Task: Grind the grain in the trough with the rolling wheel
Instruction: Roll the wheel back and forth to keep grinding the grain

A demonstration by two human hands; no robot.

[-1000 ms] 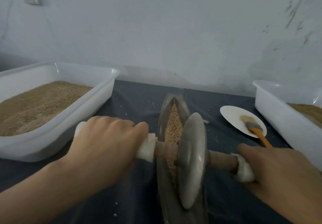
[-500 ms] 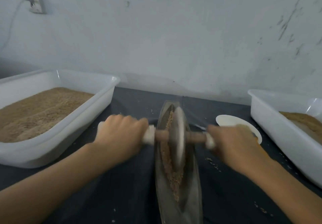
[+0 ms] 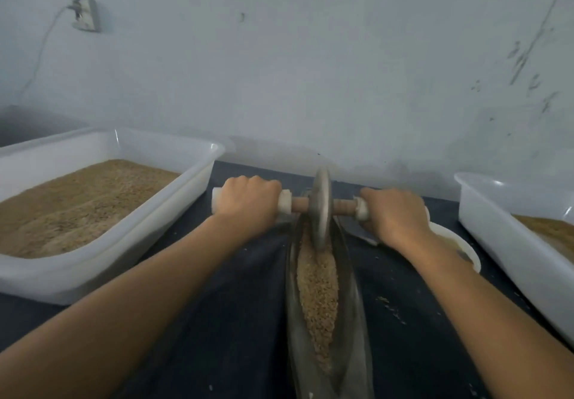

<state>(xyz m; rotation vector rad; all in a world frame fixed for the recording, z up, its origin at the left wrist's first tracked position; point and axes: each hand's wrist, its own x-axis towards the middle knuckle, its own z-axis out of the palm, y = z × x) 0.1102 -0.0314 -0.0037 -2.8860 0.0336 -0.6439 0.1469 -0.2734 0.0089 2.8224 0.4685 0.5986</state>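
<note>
— Where is everything now?

— The trough [image 3: 326, 321] lies along the table between my arms, grain [image 3: 318, 290] heaped down its middle. The wheel [image 3: 321, 209] stands upright at the far end.

— And your hands?

— My left hand [image 3: 248, 204] and right hand [image 3: 393, 214] are each curled around the axle [image 3: 299, 204]. I think equal pressure is best — otherwise the wheel tilts and climbs the wall.

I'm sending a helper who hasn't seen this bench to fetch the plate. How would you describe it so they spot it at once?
Start at the dark table and find the metal trough of grain in its middle. Just right of the trough, before the right-hand white tub, lies the plate, partly hidden under the person's right forearm. It is the only round, flat, white thing; the tubs are deep and rectangular.
</note>
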